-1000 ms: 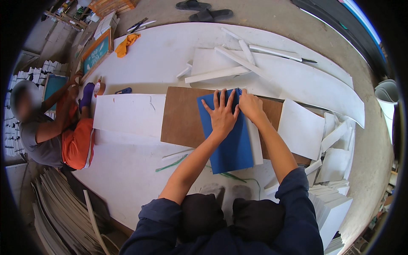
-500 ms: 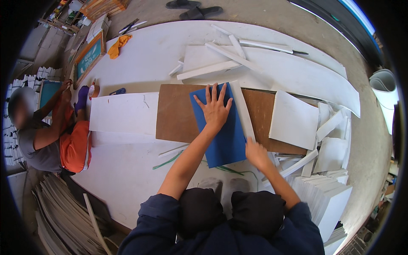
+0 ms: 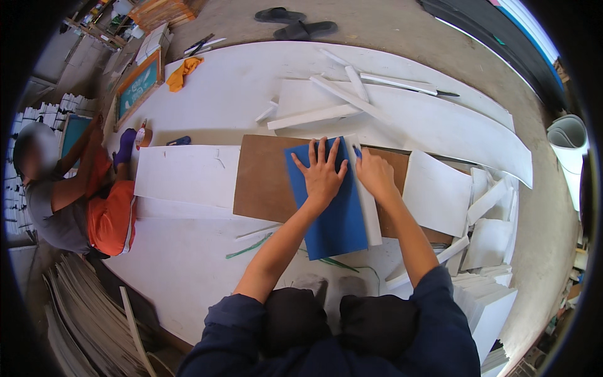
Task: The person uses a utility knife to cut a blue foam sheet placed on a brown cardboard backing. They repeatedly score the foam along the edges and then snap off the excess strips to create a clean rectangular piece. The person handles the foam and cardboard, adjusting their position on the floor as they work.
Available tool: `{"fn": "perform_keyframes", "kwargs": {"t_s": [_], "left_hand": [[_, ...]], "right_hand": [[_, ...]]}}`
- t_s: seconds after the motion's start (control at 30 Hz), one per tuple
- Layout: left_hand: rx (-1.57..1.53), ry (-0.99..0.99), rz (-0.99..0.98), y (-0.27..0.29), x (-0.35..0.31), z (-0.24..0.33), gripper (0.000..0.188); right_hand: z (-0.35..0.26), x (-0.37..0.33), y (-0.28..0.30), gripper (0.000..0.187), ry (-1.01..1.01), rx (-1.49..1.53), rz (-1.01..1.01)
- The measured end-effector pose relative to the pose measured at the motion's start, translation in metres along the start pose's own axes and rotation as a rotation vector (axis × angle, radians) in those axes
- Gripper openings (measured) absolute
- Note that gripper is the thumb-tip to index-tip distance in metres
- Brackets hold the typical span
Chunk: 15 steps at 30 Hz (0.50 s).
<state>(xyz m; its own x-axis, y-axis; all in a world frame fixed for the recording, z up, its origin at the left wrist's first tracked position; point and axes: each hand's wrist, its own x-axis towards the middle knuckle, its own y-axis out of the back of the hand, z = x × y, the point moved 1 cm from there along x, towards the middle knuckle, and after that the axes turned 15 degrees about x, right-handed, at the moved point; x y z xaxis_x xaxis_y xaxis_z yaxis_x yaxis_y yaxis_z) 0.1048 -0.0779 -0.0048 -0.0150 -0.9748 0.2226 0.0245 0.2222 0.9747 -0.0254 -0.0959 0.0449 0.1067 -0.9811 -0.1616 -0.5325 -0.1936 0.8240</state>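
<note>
We see our left hand (image 3: 322, 174) spread flat with all five fingers apart, palm pressed on the upper part of one blue sheet (image 3: 330, 207), holding nothing and only bearing down on it. Our right hand (image 3: 374, 174) sits just beside it, fingers curled together around a small blue-tipped tool (image 3: 357, 151) whose tip meets the right edge of the blue sheet; we cannot tell what kind of tool it is. One narrow white strip (image 3: 369, 210) lies along that right edge, touching it. The blue sheet lies on one brown board (image 3: 264, 179), its lower end hanging past the board's near edge onto the white surface (image 3: 207, 264). To the left of the board lies one large white sheet (image 3: 185, 173), and to the right one white panel (image 3: 436, 191) overlaps the board's right end. Beyond the board we count about four loose white strips (image 3: 311, 116) scattered on a long curved white panel (image 3: 440, 125). Near the right rim stands a stack of white boards (image 3: 487, 301) with offcuts above it. Two dark sandals (image 3: 298, 22) rest on the floor at the far side. On our left another person in an orange garment (image 3: 110, 217) sits by the surface, one gloved hand (image 3: 124, 146) reaching onto it.
</note>
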Motion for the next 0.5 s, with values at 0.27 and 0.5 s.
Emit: {"fn": "perform_keyframes", "kwargs": {"t_s": [0.27, 0.5], "left_hand": [[-0.020, 0.003, 0.000, 0.000, -0.002, -0.004, 0.053], [0.003, -0.006, 0.012, -0.005, -0.003, -0.001, 0.054]], "right_hand": [[0.005, 0.047, -0.038, 0.027, 0.049, -0.013, -0.090], [-0.001, 0.054, -0.026, 0.028, -0.142, 0.035, -0.378]]}}
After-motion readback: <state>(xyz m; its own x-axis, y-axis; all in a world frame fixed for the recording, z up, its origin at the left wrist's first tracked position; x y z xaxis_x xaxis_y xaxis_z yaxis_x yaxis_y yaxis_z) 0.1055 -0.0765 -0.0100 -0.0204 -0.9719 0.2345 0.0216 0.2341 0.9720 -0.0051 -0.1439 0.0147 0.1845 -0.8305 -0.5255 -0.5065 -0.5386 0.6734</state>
